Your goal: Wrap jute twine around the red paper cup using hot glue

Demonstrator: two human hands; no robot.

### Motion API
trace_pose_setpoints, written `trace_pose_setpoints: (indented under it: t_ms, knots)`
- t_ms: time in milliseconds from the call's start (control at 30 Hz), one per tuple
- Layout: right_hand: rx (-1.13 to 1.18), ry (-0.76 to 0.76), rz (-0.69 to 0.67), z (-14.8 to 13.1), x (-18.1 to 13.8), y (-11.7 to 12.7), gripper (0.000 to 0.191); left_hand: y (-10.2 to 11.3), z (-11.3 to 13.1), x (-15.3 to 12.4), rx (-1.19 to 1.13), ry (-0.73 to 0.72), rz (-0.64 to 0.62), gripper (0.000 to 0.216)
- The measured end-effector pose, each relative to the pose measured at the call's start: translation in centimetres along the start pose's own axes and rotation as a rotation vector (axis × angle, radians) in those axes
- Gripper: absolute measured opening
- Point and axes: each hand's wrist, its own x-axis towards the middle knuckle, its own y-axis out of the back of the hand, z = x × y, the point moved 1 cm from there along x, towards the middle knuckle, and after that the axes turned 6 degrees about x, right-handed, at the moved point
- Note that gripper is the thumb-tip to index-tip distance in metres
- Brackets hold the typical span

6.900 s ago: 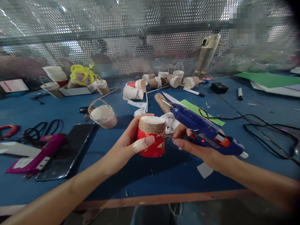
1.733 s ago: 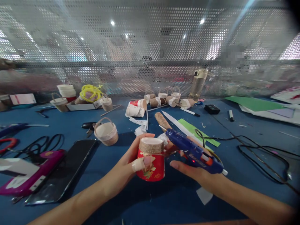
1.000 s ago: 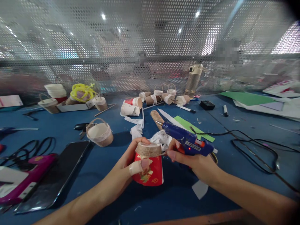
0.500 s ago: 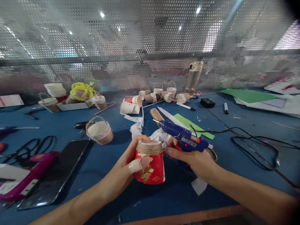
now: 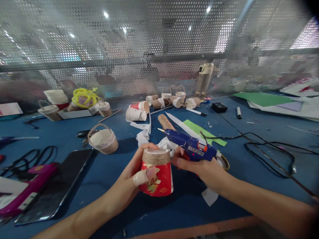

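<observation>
My left hand [image 5: 136, 174] is wrapped around an upside-down red paper cup [image 5: 157, 176] with a band of brown twine [image 5: 156, 156] wound round its upper end. The thumb, with a plaster on it, presses on the cup's front. My right hand [image 5: 199, 167] grips a blue glue gun [image 5: 190, 147] whose red light is on. The gun's nozzle points up and to the left, past the cup. Its black cord [image 5: 261, 149] trails off to the right across the blue table [image 5: 119, 202].
A small twine basket [image 5: 102, 141] and scissors lie to the left, beside a black phone [image 5: 58, 186] and a magenta tool [image 5: 25, 192]. Several cups and baskets [image 5: 159, 103], a twine roll [image 5: 165, 122], a bottle [image 5: 203, 79], green paper strips and markers lie behind. A perforated metal screen closes the back.
The right hand with the glue gun has moved in closer to the cup. The left hand has kept its hold on the cup throughout, and the view has shifted slightly.
</observation>
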Motion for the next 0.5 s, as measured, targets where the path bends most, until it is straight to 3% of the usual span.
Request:
trace_pose_setpoints:
  t_ms: [200, 367, 500]
  knots:
    - [0.053, 0.009, 0.013, 0.2, 0.0, -0.2, 0.018, -0.3, 0.1, -0.2, -0.028, 0.076, -0.022, 0.043]
    - [0.019, 0.095, 0.135, 0.4, 0.0, -0.1, 0.031, -1.3, 0.9, -0.5, 0.135, 0.141, 0.058, 0.085]
    - [-0.031, 0.105, 0.146, 1.0, 0.0, 0.1, 0.030, -1.4, 1.2, -0.5, 0.163, 0.129, 0.134, 0.091]
